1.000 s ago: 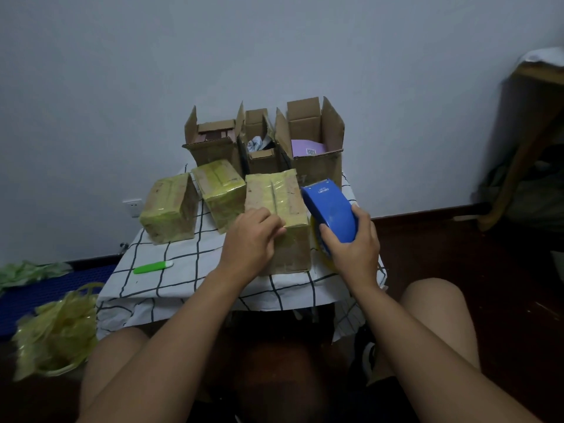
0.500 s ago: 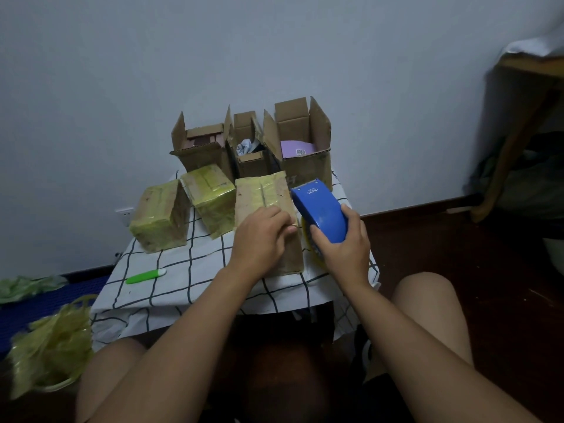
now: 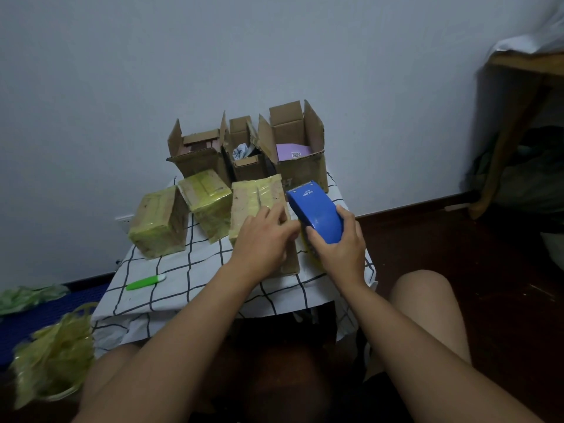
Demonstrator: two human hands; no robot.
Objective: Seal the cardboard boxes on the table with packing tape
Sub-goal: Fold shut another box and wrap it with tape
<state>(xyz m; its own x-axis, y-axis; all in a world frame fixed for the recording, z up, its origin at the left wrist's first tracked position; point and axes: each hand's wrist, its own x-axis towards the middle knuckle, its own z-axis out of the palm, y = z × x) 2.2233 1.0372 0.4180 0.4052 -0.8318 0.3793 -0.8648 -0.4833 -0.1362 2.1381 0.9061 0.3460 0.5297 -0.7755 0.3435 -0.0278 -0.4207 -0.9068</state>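
Both hands sit slightly closer together than before: the left hand [image 3: 262,236] presses flat on the taped box [image 3: 259,206] on the surface [image 3: 183,288], the right hand [image 3: 338,248] grips the blue tape dispenser [image 3: 316,210] beside it.

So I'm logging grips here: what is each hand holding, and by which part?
The right hand grips the blue tape dispenser by its near end. The left hand rests on the taped box, holding nothing.

We are seeing three tape-wrapped boxes [image 3: 210,206] sitting in front of three open-flapped boxes [image 3: 293,148] on the surface; a blue tape dispenser [image 3: 316,212] is lying just beside the nearest.
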